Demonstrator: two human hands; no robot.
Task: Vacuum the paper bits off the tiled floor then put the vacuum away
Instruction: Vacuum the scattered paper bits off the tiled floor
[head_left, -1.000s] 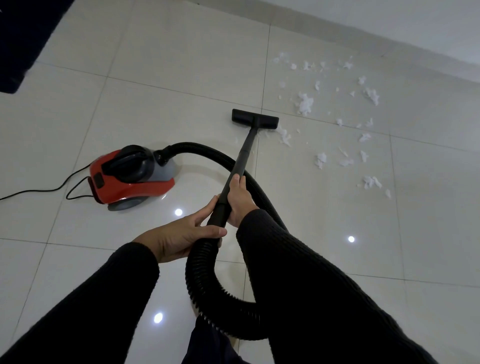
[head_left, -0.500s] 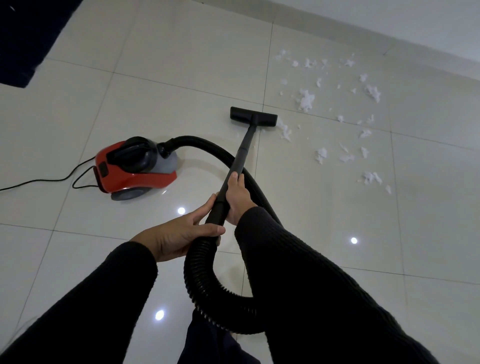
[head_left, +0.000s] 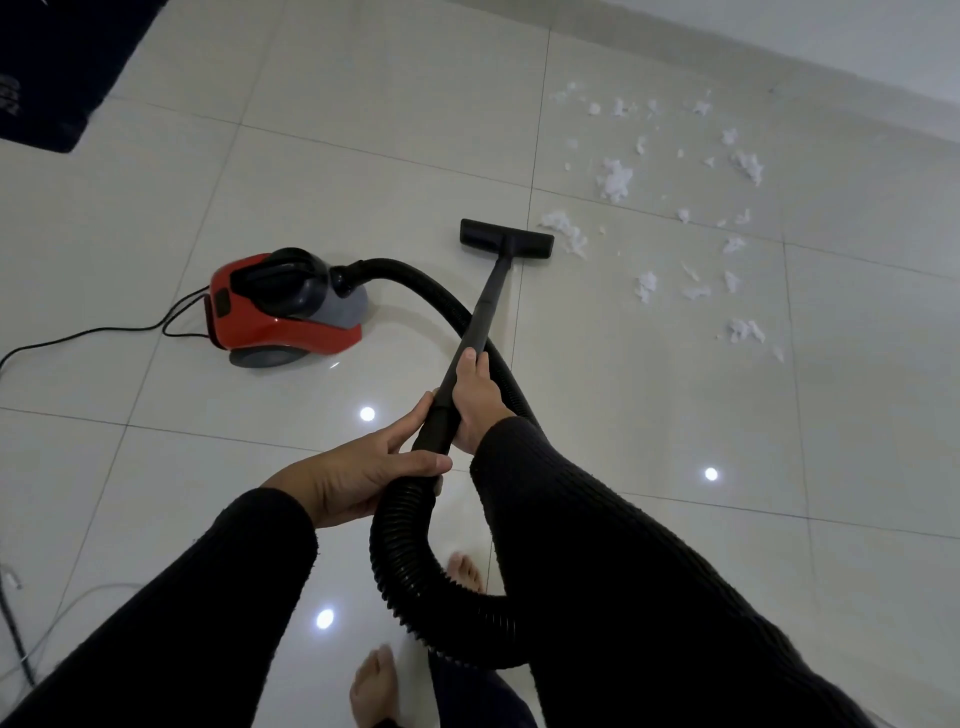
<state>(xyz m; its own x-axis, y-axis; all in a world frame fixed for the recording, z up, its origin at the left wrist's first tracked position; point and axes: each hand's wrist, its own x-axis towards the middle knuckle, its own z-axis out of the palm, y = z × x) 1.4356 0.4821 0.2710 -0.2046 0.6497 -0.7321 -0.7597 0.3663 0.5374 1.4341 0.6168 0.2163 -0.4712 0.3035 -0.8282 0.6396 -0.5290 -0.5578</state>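
Note:
A red and grey canister vacuum (head_left: 283, 306) sits on the white tiled floor (head_left: 363, 114) to the left. Its ribbed black hose (head_left: 410, 566) loops down in front of me and joins a black wand (head_left: 485, 306). The flat floor nozzle (head_left: 506, 241) rests on the tile, just left of the nearest white paper bits (head_left: 563, 231). More paper bits (head_left: 615, 179) lie scattered to the right and beyond. My right hand (head_left: 475, 395) grips the wand higher up. My left hand (head_left: 363, 473) holds the wand's lower end where the hose begins.
A black power cord (head_left: 93, 332) runs left from the vacuum. A dark mat (head_left: 57, 67) lies at the top left. The wall base (head_left: 779, 57) runs along the top right. My bare feet (head_left: 374, 686) stand at the bottom; thin cables (head_left: 15, 634) lie at the lower left edge.
The view has tilted down, so my feet now show. The nozzle has shifted slightly towards the nearest clump of paper. Both hands keep the same grip.

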